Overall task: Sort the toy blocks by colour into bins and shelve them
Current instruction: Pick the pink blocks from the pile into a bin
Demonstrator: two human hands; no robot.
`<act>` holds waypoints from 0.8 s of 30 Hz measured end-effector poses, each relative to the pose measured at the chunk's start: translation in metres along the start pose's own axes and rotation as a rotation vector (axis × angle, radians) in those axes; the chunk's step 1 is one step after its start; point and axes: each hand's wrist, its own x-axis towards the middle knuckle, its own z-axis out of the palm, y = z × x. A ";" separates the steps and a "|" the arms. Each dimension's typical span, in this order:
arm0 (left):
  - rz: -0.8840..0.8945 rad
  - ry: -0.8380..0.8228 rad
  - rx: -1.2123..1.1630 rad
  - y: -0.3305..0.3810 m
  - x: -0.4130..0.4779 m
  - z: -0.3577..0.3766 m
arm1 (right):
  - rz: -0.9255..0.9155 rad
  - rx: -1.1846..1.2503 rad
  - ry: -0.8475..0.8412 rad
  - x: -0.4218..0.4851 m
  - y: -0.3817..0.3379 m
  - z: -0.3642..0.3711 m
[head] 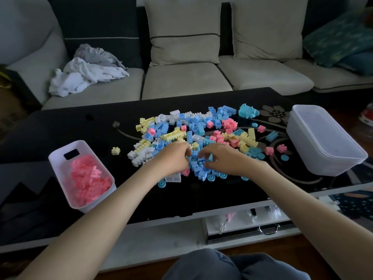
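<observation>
A mixed pile of blue, yellow, white and pink toy blocks [193,130] lies on the black glass table [80,126]. Both my hands are at the pile's near edge. My left hand [173,158] is curled with its fingertips in the blocks, and a pink block [186,171] shows under its palm. My right hand [220,159] arches over a cluster of blue blocks [198,168], with thumb and forefinger closing on one of them. A white bin [60,158] at the left holds pink blocks [88,178]. A clear tub [298,126] stands at the right with nothing visible inside.
Loose pink blocks [281,148] and blue round pieces [284,157] lie between the pile and the tub. A single yellow block [115,150] sits left of the pile. A sofa [185,77] with cushions and crumpled clothes [86,73] is behind the table.
</observation>
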 end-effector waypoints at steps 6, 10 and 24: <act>0.021 -0.001 0.210 -0.009 -0.026 0.011 | -0.128 -0.013 -0.017 0.013 -0.025 0.017; -0.023 0.070 0.214 -0.010 -0.024 0.020 | -0.117 -0.015 -0.024 0.015 -0.027 0.017; -0.058 0.291 0.120 -0.010 -0.012 0.011 | 0.033 0.040 0.141 0.010 0.000 -0.014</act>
